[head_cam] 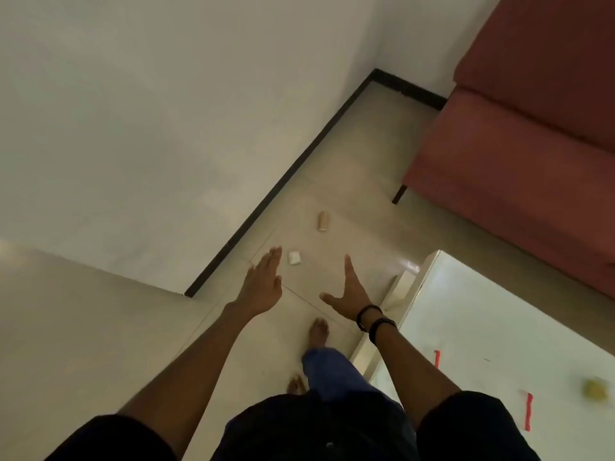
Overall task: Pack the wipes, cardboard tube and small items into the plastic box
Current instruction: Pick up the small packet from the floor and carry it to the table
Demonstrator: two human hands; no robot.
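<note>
Noted both hands spread and empty at frame centre. Left hand [263,287] nearer: small white item [294,259] just beside its fingertips, to the right. Cardboard tube [323,221] farther up-frame on floor [349,181], long axis running roughly vertically. Plastic box not visible.

A person in a black short-sleeved top [139,437] and blue trousers [327,371], barefoot, with bare forearms. Two dark bands [374,319] circle the right wrist, one a plain strap, the other beaded, at about 3 o'clock from the left hand [263,286].
</note>
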